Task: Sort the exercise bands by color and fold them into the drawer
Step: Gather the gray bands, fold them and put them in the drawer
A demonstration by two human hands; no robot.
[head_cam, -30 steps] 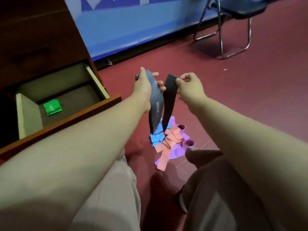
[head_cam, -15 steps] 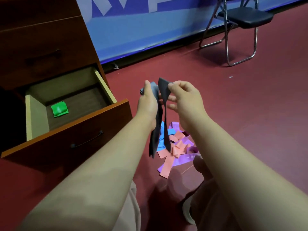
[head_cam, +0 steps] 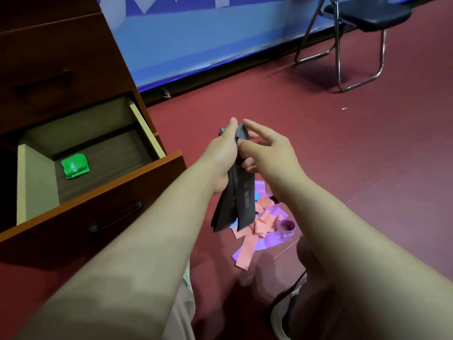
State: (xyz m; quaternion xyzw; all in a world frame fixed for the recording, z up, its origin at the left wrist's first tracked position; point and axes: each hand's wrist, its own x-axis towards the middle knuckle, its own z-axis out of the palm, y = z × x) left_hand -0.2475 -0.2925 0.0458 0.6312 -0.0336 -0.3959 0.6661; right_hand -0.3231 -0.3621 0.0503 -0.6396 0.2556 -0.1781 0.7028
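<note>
Gripping the dark grey band [head_cam: 235, 202] at its folded top, the left hand [head_cam: 223, 153] sits centre frame, fingers wrapped round the layers so the doubled lengths hang straight down. The right hand [head_cam: 267, 150] is just beside it, its upper fingers loose and nearly straight and its lower fingertips tucked against the band. I cannot tell whether they pinch it.

Under the hanging ends, lower centre, the pink band [head_cam: 263, 220], purple band [head_cam: 277, 238] and blue band [head_cam: 257, 195] lie tangled on the red floor. The drawer [head_cam: 147, 128] stands pulled out at the left of the frame, with a folded green band [head_cam: 74, 166] on its bottom near the left wall.

My worry is that the band looks springy, so the fold could pop open if the left grip eases. The dangling ends could also catch the pile and drag a strip along. If the grey band lands on the green one, the colours get mixed.
</note>
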